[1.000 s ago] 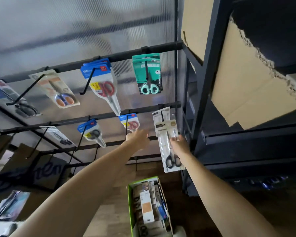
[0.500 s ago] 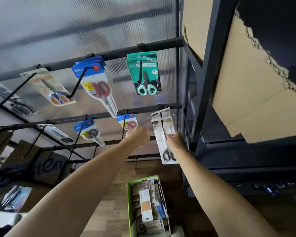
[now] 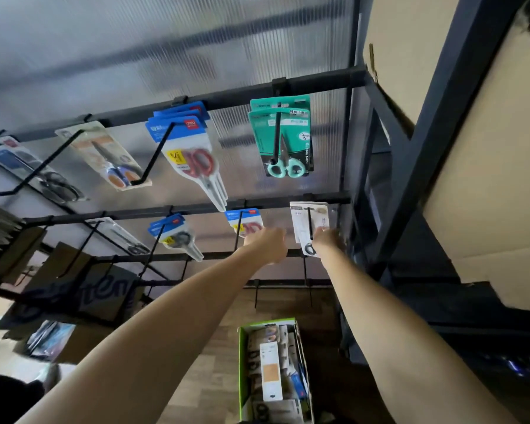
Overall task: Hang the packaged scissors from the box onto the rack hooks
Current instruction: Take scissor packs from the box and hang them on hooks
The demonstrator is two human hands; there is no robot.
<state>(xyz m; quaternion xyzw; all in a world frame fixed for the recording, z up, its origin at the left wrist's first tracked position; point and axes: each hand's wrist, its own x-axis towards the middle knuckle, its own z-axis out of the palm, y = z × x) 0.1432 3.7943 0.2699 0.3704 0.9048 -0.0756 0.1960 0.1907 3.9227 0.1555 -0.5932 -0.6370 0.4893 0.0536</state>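
My right hand (image 3: pixel 328 240) grips the lower part of a white pack of black-handled scissors (image 3: pixel 302 223). The pack sits on the rightmost hook (image 3: pixel 310 223) of the middle rack bar (image 3: pixel 196 210), with the hook's rod running down its front. My left hand (image 3: pixel 270 243) reaches up beside it with loose fingers, just below a small blue pack of red scissors (image 3: pixel 246 222); blur hides whether it touches. On the floor below stands the green-edged box (image 3: pixel 242 362), filled with several more packs.
Teal (image 3: pixel 283 139), blue-and-red (image 3: pixel 193 154) and orange-handled (image 3: pixel 110 157) scissor packs hang on the top bar. More packs hang at left on the middle bar. A lower bar has bare hooks (image 3: pixel 305 280). A dark shelf frame with cardboard (image 3: pixel 471 179) stands at right.
My right hand has pushed the white pack up and back along the hook toward the bar. My left hand has stayed near the red scissors pack. The view tilted slightly.
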